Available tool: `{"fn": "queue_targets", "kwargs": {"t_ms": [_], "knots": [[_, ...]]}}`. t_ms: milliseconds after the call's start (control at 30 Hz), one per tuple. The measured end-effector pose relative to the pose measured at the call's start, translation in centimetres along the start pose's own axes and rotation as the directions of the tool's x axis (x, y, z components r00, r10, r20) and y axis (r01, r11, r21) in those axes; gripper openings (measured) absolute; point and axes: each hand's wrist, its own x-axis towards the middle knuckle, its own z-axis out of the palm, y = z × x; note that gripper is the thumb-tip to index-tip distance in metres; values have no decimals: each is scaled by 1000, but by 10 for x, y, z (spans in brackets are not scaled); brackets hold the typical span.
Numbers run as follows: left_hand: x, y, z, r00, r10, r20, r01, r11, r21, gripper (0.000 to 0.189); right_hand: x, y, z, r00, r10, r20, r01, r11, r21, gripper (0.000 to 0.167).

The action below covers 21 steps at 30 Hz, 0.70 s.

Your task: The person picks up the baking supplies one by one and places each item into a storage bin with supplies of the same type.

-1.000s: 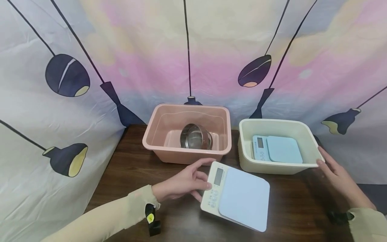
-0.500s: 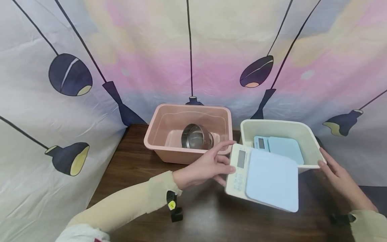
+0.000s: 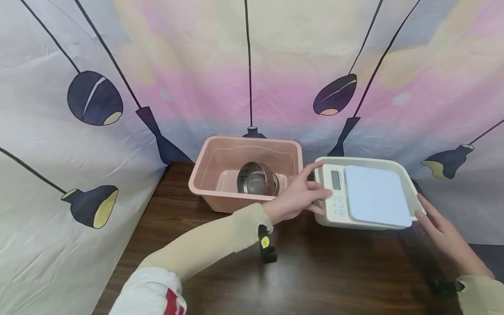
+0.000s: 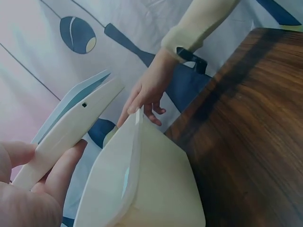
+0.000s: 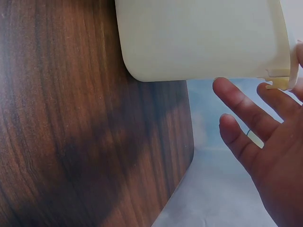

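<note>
My left hand (image 3: 297,197) pinches the left edge of a white kitchen scale (image 3: 378,194) with a pale blue platform and small display, thumb on top and fingers beneath. In the head view the scale overlaps the cream plastic bin (image 3: 410,192), hiding most of its inside. The left wrist view has the scale (image 4: 71,127) tilted, above the bin's rim (image 4: 134,156). At the bin's right end, my right hand (image 3: 445,232) grips the rim between thumb and index finger. Its other fingers (image 5: 244,104) reach out beside the outer wall.
To the left stands a pink plastic bin (image 3: 224,203) with a round metal sieve (image 3: 257,179) in it. Both bins sit at the back of a dark wooden table (image 3: 315,275), before a fabric backdrop (image 3: 189,65) printed with hanging lamps.
My left hand has carried the white scale right and away from me, from over the table to over the cream bin. It now covers the blue scale seen there earlier. My right hand keeps its place.
</note>
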Motion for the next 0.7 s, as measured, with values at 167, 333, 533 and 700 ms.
{"fn": "queue_targets", "kwargs": {"t_ms": [167, 333, 533, 700], "knots": [[20, 1, 10, 998, 0, -58, -2, 999, -42, 80, -1, 0, 1, 1000, -15, -15, 15, 1000, -13, 68], [43, -1, 20, 994, 16, -108, -21, 999, -40, 79, 1, 1, -1, 1000, -4, -5, 4, 1000, -22, 68], [61, -6, 29, 990, 27, -140, -27, 1000, 0, 78, 1, -1, -2, 999, 34, 15, -34, 999, 4, 69], [71, -11, 37, 981, -3, -196, 2, 1000, -6, 77, 1, 0, 0, 999, 32, 7, -32, 999, -12, 69]]}}
